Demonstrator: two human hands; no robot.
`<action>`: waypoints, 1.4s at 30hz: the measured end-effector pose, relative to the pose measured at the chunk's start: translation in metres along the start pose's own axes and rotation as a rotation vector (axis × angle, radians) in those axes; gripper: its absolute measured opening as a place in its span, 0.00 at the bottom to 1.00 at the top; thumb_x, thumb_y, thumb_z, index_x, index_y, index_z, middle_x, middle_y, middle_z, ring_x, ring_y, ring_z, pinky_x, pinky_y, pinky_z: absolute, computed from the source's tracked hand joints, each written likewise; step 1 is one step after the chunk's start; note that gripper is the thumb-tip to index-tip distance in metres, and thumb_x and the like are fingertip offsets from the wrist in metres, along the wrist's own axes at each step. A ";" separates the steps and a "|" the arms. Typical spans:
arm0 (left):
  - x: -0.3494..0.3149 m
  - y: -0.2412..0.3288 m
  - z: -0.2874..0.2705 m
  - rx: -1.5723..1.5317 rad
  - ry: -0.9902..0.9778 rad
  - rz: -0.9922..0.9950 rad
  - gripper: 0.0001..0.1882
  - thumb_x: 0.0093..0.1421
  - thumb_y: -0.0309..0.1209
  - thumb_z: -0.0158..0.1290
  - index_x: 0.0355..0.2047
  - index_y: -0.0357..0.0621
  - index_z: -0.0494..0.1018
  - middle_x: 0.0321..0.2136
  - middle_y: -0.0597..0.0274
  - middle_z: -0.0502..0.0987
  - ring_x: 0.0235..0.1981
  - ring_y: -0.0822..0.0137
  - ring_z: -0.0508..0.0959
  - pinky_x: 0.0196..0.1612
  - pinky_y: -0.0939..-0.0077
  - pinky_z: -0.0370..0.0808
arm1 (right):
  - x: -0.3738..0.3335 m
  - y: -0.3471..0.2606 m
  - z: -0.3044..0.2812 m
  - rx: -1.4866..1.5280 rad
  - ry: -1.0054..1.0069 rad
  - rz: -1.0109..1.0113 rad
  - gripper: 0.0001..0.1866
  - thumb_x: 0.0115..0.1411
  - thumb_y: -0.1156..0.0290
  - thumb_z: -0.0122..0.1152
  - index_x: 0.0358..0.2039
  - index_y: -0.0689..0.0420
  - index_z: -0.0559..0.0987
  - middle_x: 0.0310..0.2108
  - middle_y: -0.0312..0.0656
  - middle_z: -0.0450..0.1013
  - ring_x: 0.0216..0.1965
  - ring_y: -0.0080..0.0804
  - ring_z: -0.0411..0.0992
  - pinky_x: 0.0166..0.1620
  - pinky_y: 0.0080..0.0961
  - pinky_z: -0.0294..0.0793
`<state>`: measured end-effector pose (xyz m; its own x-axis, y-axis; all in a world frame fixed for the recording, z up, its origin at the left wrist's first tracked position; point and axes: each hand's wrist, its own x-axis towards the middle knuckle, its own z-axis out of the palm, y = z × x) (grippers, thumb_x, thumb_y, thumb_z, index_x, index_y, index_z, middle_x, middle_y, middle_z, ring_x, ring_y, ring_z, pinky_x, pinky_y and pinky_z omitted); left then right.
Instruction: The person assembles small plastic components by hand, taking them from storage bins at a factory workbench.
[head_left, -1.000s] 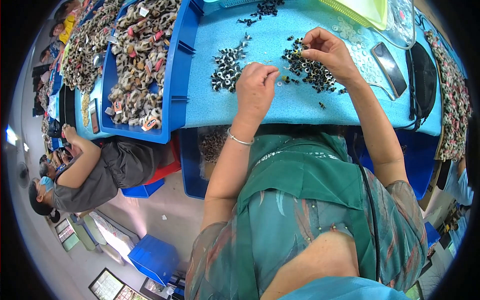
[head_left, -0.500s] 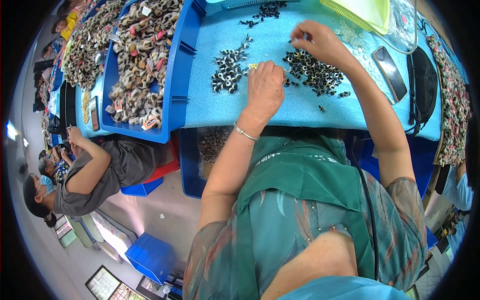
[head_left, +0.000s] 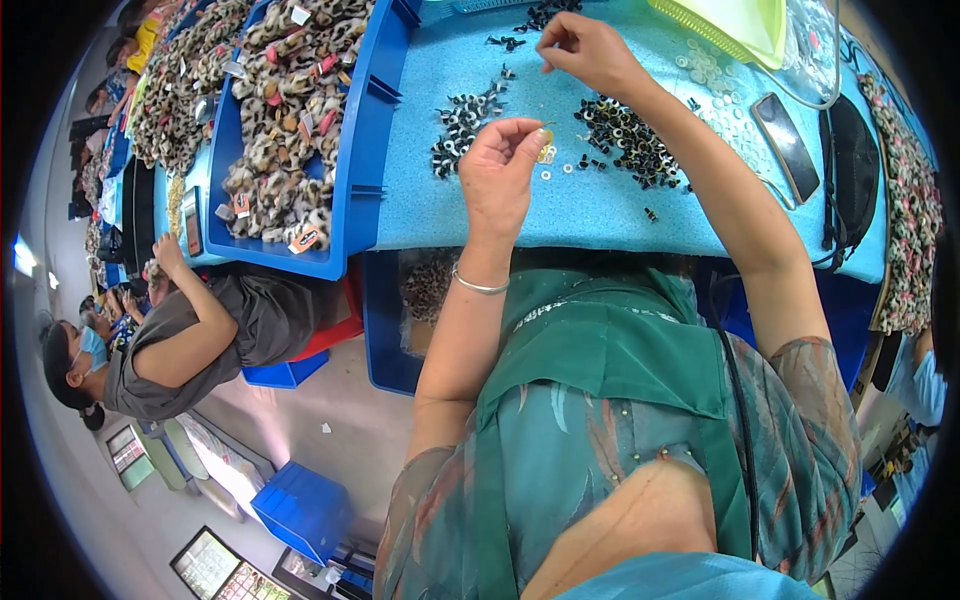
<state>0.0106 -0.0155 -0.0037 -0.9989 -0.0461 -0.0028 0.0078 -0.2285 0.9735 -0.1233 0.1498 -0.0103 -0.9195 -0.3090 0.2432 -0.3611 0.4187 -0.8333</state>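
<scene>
Since half a second ago, my left hand [head_left: 498,180] is shifting left and my right hand [head_left: 590,55] is reaching farther from me. Black-and-white bits [head_left: 460,130] are lying on the blue worktop [head_left: 420,222]. Beside them, my left hand is pinching a small yellow thing [head_left: 548,151]. My right hand is curling its fingers; I cannot tell if it is holding anything. Dark bits [head_left: 640,155] are lying heaped farther right.

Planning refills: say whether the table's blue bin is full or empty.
Not empty: furry pieces cover most of the bin bottom. Whether brim-full, I cannot tell.
</scene>
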 end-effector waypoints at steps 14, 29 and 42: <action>-0.013 0.009 0.000 -0.342 -0.049 -0.206 0.07 0.59 0.23 0.57 0.38 0.36 0.74 0.30 0.62 0.77 0.26 0.79 0.71 0.25 0.87 0.64 | -0.105 -0.079 -0.015 0.202 -0.074 -0.019 0.07 0.54 0.70 0.67 0.30 0.59 0.79 0.24 0.35 0.75 0.24 0.17 0.71 0.27 0.16 0.70; -0.021 0.012 0.004 -0.381 -0.010 -0.053 0.10 0.56 0.20 0.57 0.40 0.37 0.75 0.28 0.63 0.78 0.26 0.75 0.74 0.30 0.82 0.70 | -0.108 -0.088 -0.011 0.315 -0.084 0.058 0.09 0.54 0.67 0.67 0.32 0.58 0.80 0.26 0.34 0.75 0.23 0.17 0.70 0.27 0.15 0.72; -0.019 -0.009 -0.008 -0.741 -0.499 -0.591 0.10 0.59 0.31 0.57 0.37 0.38 0.75 0.27 0.65 0.75 0.26 0.77 0.68 0.28 0.83 0.63 | -0.111 -0.074 -0.016 0.069 -0.086 -0.308 0.09 0.51 0.71 0.68 0.26 0.58 0.76 0.25 0.35 0.71 0.28 0.27 0.70 0.32 0.23 0.69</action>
<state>0.0296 -0.0208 -0.0139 -0.7580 0.6294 -0.1712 -0.6251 -0.6259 0.4664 0.0026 0.1667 0.0327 -0.7509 -0.4843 0.4490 -0.6063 0.2360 -0.7594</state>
